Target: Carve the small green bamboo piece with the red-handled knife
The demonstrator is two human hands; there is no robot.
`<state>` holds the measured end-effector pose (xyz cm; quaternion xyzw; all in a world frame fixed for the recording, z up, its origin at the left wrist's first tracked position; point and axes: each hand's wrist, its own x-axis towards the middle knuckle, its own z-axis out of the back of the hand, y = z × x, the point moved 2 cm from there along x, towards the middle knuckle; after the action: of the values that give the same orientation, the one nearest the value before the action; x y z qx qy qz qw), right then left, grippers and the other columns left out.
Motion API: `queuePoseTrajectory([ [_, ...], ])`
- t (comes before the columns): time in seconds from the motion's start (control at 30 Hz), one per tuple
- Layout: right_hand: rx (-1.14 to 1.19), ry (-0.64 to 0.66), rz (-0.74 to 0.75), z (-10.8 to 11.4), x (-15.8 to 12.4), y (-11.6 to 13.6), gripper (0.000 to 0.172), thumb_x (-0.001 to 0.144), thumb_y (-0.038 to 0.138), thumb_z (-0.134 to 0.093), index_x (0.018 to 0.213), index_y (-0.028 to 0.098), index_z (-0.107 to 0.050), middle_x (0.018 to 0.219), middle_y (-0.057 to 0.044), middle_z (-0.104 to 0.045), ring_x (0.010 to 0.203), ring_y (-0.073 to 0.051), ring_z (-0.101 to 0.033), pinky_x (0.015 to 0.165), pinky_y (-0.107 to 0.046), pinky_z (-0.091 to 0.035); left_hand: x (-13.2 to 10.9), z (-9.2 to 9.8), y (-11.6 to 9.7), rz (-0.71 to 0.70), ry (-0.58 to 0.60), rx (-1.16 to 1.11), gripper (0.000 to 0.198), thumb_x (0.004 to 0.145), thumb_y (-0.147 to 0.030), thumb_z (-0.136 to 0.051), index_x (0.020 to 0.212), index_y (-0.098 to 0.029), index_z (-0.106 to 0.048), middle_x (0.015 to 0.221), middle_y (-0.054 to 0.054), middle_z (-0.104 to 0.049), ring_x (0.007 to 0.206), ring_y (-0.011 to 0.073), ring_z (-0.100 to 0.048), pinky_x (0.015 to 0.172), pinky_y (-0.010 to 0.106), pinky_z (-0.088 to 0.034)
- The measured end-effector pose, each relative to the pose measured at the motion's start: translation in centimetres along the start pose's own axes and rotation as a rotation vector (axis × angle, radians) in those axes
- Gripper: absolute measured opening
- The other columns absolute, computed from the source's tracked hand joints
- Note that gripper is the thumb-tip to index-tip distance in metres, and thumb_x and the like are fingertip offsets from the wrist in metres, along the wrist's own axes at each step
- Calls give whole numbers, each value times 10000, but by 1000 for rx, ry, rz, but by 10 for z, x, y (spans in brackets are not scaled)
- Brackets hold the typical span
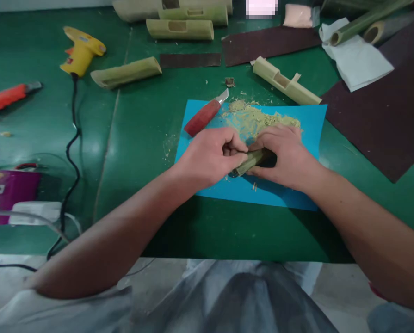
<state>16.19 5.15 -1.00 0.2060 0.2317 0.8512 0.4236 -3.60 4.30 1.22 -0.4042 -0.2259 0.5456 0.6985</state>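
Note:
A short green bamboo piece (251,161) lies over the blue sheet (213,189), gripped from both sides. My left hand (216,155) pinches its left end between thumb and curled fingers. My right hand (282,155) wraps over the other end, thumb below and fingers above. Whether something small sits between the fingertips where the hands meet is too fine to see. Pale shavings (258,118) are heaped just beyond the hands. A red-handled knife (207,115) lies at the sheet's upper left corner, blade pointing away to the right.
A yellow glue gun (82,51) and its black cord lie left, near a purple power box (15,189). Cut bamboo tubes (179,29) line the back; a notched one (285,83) lies beyond the sheet. Dark brown sheets (383,120) and a white tissue (362,60) lie right.

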Motion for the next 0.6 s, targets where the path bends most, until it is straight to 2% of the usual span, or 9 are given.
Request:
queuePoseTrajectory([
  [0.17, -7, -5, -2, -1, 0, -1, 287, 780, 483, -817, 967, 298, -702, 1020, -45, -707, 1084, -317, -613, 963, -510, -398, -1, 1, 2, -5, -26, -21, 54, 787, -206, -743, 773, -179, -698, 672, -21, -611, 599, 106, -510, 547, 264, -373],
  [0.3, -11, -9, -12, -1, 0, 0, 299, 773, 486, -826, 962, 291, -700, 999, -45, -703, 1071, -315, -620, 956, -504, -400, -1, 0, 1, -1, 8, -18, 48, 781, -191, -734, 766, -194, -689, 662, -25, -611, 598, 113, -522, 542, 260, -382],
  [0.43, -10, -5, -4, -1, 0, 0, 298, 777, 481, -826, 963, 290, -692, 1012, -43, -704, 1083, -313, -621, 966, -503, -399, 0, 0, 0, -11, -29, 28, 45, 779, -194, -725, 765, -211, -685, 655, -26, -611, 591, 117, -536, 535, 255, -388],
  [0.6, -12, 3, -2, 0, 0, 1, 284, 782, 463, -818, 958, 279, -692, 998, -47, -700, 1074, -318, -625, 959, -508, -402, 1, 0, 2, -36, 10, 1, 57, 787, -220, -741, 773, -199, -690, 668, -25, -624, 613, 117, -561, 554, 254, -407],
])
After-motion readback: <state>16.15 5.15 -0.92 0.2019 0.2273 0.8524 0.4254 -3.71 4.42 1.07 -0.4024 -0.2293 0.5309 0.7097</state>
